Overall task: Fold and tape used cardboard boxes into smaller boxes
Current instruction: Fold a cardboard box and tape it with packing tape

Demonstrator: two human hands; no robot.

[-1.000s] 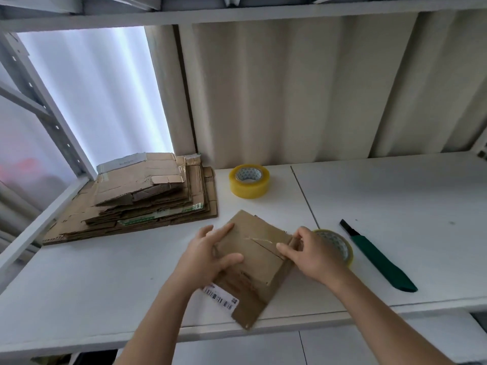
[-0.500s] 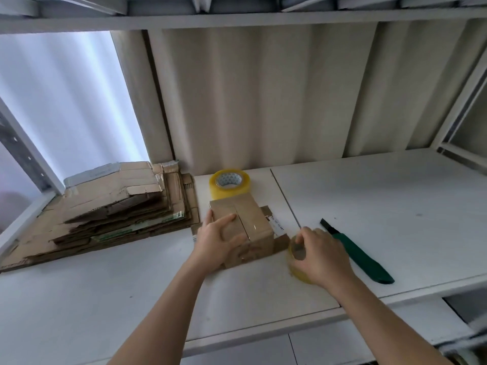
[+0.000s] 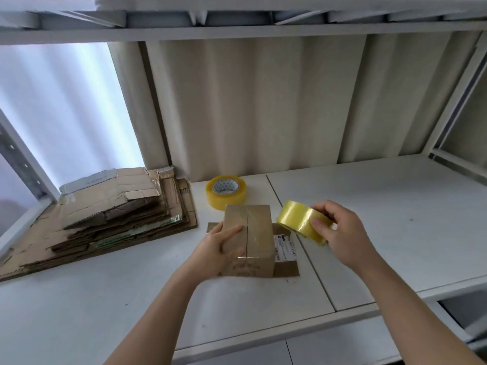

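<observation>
Lifting: right hand (image 3: 342, 233), fingers gripping the yellow tape roll (image 3: 300, 223), now raised off the counter (image 3: 395, 233).
Steadying: left hand (image 3: 218, 248), fingers pressed on the small brown cardboard box (image 3: 257, 233).
Room: bare counter right of box.

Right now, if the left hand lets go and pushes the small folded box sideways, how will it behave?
The small box probably slides easily: it looks light and sits on a smooth white shelf. Its open bottom flaps spread on the shelf and may drag or catch. The left hand seems to hold it in shape, so it could skew.
</observation>
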